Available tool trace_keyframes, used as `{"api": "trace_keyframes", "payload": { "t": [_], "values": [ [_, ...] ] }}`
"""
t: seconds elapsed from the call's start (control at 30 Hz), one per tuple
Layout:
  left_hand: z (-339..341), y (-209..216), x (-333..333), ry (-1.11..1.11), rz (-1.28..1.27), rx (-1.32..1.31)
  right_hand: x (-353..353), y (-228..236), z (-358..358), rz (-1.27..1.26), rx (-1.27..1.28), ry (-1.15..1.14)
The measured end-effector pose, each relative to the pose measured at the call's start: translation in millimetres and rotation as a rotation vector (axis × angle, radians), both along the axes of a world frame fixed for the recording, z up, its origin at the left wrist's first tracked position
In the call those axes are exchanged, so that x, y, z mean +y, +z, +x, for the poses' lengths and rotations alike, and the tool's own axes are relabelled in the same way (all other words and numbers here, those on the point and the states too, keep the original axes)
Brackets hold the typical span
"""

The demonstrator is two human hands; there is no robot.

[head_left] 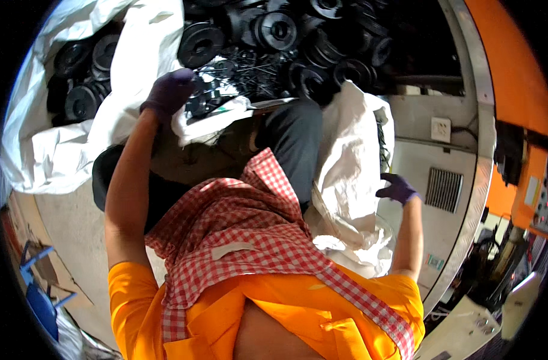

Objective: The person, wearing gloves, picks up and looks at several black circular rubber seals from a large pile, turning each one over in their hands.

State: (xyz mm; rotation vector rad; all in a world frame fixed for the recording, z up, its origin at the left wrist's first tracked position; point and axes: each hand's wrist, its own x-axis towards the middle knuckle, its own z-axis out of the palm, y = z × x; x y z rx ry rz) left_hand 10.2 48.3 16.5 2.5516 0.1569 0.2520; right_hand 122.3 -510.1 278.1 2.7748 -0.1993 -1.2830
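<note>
The left hand [171, 92] is curled; I cannot tell if it pinches anything. Black wheels [201, 45] lie just past it, likely hard; hold their rims. The right hand [399, 189], fingers apart, is beside a white sack [349, 162] that looks floppy; grip its top edge.

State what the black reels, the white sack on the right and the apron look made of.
Reels: probably hard moulded plastic, satin black; smooth round rims catch highlights.
Sack: matte white, woven plastic or cloth; it creases softly, but the weave is too fine to tell.
Apron: woven fabric, likely cotton or a blend, matte; checked pattern and loose folds.
</note>
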Motion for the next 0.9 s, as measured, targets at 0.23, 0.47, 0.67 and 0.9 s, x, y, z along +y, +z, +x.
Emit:
{"api": "trace_keyframes", "payload": {
  "t": [0.23, 0.47, 0.67, 0.9],
  "values": [
    [-10, 39, -16, 0.1, -0.358, 0.054, 172, -1, 72, 0.423, -0.714, 0.638],
    [27, 60, -16, -0.033, -0.286, 0.298, 312, -256, 129, 0.03, -0.25, 1.265],
    [27, 69, -24, -0.036, -0.1, 0.371, 355, -342, 117, -0.213, -0.436, 1.331],
    [36, 70, -30, -0.076, -0.087, 0.353, 347, -364, 144, 0.089, -0.366, 1.315]
  ]
}}
